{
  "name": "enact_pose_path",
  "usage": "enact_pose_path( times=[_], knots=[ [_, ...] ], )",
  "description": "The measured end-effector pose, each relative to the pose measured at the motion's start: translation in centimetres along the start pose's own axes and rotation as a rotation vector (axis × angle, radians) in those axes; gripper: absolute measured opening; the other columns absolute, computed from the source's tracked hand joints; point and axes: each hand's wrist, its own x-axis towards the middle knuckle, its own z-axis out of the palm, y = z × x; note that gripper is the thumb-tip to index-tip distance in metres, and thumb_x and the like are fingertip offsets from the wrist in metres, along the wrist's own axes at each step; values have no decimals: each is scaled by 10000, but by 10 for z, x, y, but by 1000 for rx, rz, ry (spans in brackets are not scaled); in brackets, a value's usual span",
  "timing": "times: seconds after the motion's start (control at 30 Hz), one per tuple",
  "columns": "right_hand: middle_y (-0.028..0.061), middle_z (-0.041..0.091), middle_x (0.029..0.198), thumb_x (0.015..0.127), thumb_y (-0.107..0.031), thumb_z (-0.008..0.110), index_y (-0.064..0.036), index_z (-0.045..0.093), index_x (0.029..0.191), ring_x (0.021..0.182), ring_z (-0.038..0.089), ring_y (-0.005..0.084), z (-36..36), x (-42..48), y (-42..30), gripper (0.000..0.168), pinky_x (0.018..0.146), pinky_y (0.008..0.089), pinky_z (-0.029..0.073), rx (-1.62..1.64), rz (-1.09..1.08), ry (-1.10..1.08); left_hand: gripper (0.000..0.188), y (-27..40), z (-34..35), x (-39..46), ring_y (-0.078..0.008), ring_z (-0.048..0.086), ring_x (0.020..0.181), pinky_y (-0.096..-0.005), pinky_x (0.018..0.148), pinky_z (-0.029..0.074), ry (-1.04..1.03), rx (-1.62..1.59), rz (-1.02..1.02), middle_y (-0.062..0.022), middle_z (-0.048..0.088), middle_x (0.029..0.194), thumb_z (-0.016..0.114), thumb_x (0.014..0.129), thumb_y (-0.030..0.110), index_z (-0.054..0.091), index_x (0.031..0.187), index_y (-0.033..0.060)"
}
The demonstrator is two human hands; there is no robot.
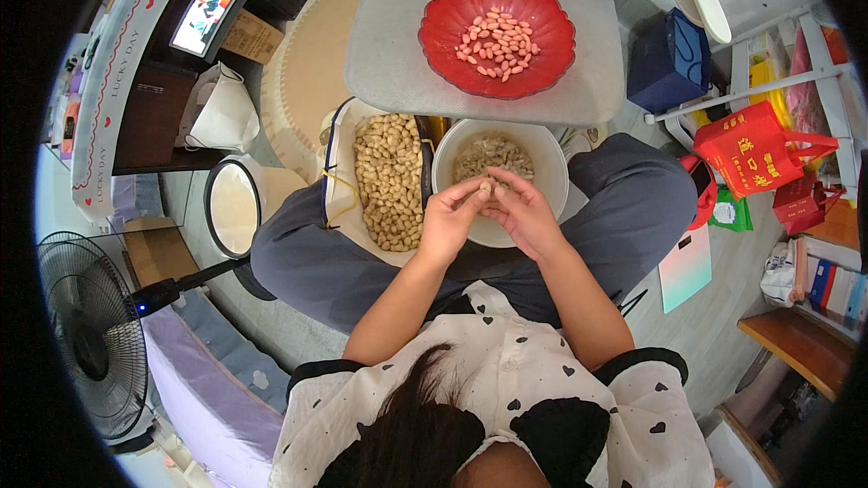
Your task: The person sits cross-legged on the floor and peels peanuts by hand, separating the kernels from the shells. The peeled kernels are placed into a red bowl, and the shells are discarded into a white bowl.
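Observation:
Over the near rim of a white bucket (556, 217) holding broken peanut shells (502, 152), my two hands meet. A peanut in its shell (485, 187) is pinched in the fingertips of my left hand (451, 213). My right hand (525, 213) curls close against it, its fingertips by the peanut; whether it grips anything is hidden. To the left, an open bag (339, 196) is full of unshelled peanuts (390, 183). Beyond the bucket, a red scalloped bowl (542, 78) with pink shelled peanuts (498, 44) rests on a grey chair seat (386, 34).
My bent legs flank the bag and bucket. A standing fan (95, 346) is at the left, near a round white-topped bin (232, 209). A dark blue paper bag (668, 68) and a red bag (746, 149) are at the right, by a white rack (766, 88).

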Motion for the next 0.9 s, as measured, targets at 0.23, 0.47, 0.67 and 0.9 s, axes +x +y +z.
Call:
enact_pose_path(
  times=[0.23,0.47,0.67,0.9],
  knots=[
    [45,590,997,861,-125,573,-24,465,1231,873,560,116,-1,0,7,399,775,268,477,-272,-77,-58,173,-16,-8,1,-123,554,850,-242,747,453,26,353,196,-68,603,995,560,840,29,619,997,-15],
    [14,594,944,846,-133,593,-11,559,1133,808,540,83,-4,1,10,314,706,226,460,-310,-113,-56,150,-14,-4,-1,-139,556,858,-246,721,459,43,414,262,-78,594,972,583,820,24,632,954,-21],
    [8,597,915,839,-127,599,-7,575,1111,767,537,80,-3,2,11,298,694,221,453,-351,-142,-18,150,-22,-7,1,-137,558,823,-251,709,463,45,419,257,-84,592,966,584,819,26,636,952,-20],
    [-2,589,862,844,-124,591,6,590,1081,734,519,71,-1,2,9,271,674,213,441,-443,-179,3,153,-26,-10,4,-141,560,816,-249,694,469,60,523,293,-93,597,957,588,815,32,641,950,-16]
  ],
)
